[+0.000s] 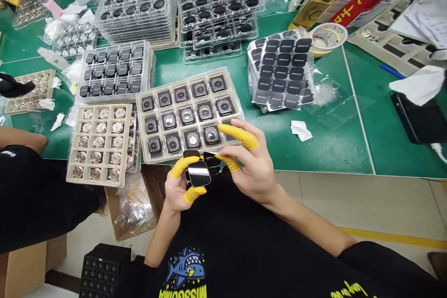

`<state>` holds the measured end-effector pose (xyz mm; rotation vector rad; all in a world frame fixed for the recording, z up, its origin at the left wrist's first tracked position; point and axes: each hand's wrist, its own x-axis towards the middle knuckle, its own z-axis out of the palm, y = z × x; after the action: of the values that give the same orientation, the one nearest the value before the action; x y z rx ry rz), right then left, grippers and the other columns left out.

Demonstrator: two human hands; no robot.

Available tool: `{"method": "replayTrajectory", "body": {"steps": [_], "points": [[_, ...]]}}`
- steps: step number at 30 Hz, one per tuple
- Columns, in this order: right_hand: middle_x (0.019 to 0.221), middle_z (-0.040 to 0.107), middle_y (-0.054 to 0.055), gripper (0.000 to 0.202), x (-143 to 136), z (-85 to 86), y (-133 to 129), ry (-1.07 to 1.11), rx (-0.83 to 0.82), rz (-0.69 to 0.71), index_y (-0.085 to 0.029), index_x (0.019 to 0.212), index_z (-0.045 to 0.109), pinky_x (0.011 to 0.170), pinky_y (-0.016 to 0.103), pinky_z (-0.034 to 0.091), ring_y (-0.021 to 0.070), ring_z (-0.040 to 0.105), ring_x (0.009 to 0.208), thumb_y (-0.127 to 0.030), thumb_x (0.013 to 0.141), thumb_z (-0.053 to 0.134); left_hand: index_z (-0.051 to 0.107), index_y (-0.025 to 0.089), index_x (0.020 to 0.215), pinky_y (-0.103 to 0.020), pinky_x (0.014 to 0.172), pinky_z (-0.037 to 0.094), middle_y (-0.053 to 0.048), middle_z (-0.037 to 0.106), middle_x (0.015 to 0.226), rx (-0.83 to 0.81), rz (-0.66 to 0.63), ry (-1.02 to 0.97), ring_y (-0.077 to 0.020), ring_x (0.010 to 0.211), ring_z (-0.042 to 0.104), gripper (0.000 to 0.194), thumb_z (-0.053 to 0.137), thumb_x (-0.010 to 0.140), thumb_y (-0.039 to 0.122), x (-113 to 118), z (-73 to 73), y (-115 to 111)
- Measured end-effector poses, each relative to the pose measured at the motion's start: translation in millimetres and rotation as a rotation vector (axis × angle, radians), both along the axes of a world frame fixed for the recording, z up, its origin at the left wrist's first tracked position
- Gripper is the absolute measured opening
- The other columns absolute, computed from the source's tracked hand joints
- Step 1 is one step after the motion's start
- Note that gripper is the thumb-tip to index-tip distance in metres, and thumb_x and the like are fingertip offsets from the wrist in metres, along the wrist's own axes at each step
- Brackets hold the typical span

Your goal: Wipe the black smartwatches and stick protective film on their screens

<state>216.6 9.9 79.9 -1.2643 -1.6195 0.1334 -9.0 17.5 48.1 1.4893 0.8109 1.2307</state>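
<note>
My left hand (176, 188), with yellow finger cots on thumb and finger, grips a black square smartwatch (199, 175) by its edges. The glossy screen faces up and reflects a bright band. Between thumb and finger of my right hand (254, 163) is a small black sticker (211, 159) with pale print, close to the watch's top edge. My right index finger, also in a yellow cot, stretches out above a beige tray (240, 111). Watches lie back side up in its compartments; one compartment at the right is partly hidden by my hand.
Printed black sticker sheets (283, 72) are stacked behind the tray, near a tape roll (328, 38). Clear trays (139, 30) of black parts stand at the back. Left are round watches in a tray (99, 142) and a co-worker's arm (23, 139). A phone (421, 118) lies right.
</note>
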Motion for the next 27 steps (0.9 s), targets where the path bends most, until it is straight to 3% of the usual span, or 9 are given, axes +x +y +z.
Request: {"method": "replayTrajectory", "body": {"steps": [5,9,13,17,22,27], "points": [[0.137,0.081,0.010,0.017,-0.2,-6.1,-0.2,0.021,0.044,-0.005,-0.030,0.108,0.073,0.114,0.059,0.064,0.0360,0.070,0.146,-0.013,0.108,0.074,0.084,0.025,0.145,-0.035,0.103,0.072,-0.014,0.090,0.131,0.014,-0.043,-0.085,-0.0293,0.114,0.090,0.064,0.098,0.092,0.059,1.7,4.6,2.2],[0.133,0.084,0.007,0.015,2.3,-3.4,-2.6,0.025,0.071,0.027,-0.033,0.107,0.076,0.111,0.063,0.065,0.0373,0.073,0.139,-0.018,0.108,0.075,0.081,0.027,0.147,-0.042,0.106,0.073,-0.015,0.090,0.133,-0.020,-0.102,-0.127,-0.0319,0.116,0.091,0.064,0.096,0.094,0.059,0.8,4.5,2.9],[0.131,0.085,0.006,0.017,7.4,-2.9,-7.7,0.068,0.017,0.078,-0.037,0.107,0.080,0.110,0.067,0.064,0.0397,0.074,0.137,-0.021,0.108,0.074,0.081,0.025,0.144,-0.050,0.106,0.075,-0.017,0.091,0.127,-0.069,-0.124,-0.181,-0.0371,0.116,0.092,0.066,0.095,0.092,0.064,-1.2,0.9,2.5],[0.126,0.085,0.007,0.012,15.0,2.3,-18.9,0.139,-0.008,0.154,-0.036,0.103,0.080,0.104,0.062,0.066,0.0401,0.073,0.137,-0.027,0.109,0.075,0.078,0.024,0.144,-0.050,0.102,0.077,-0.017,0.091,0.124,-0.114,-0.121,-0.174,-0.0382,0.116,0.093,0.066,0.095,0.093,0.062,-4.2,-2.8,6.3],[0.133,0.083,0.011,0.011,31.9,42.3,-30.9,0.352,-0.262,0.156,-0.034,0.101,0.075,0.121,0.071,0.058,0.0437,0.067,0.150,-0.037,0.111,0.074,0.075,0.024,0.147,-0.047,0.106,0.075,-0.018,0.091,0.131,-0.043,-0.100,-0.065,-0.0367,0.121,0.092,0.069,0.097,0.092,0.062,-7.1,-3.9,18.1],[0.136,0.082,0.010,0.016,42.9,87.7,-7.5,0.360,-0.596,0.415,-0.033,0.100,0.077,0.118,0.058,0.063,0.0389,0.073,0.139,-0.045,0.110,0.079,0.071,0.026,0.156,-0.046,0.103,0.075,-0.017,0.089,0.131,0.000,-0.201,0.037,-0.0348,0.118,0.091,0.069,0.090,0.099,0.061,-7.0,-4.2,27.6]]}}
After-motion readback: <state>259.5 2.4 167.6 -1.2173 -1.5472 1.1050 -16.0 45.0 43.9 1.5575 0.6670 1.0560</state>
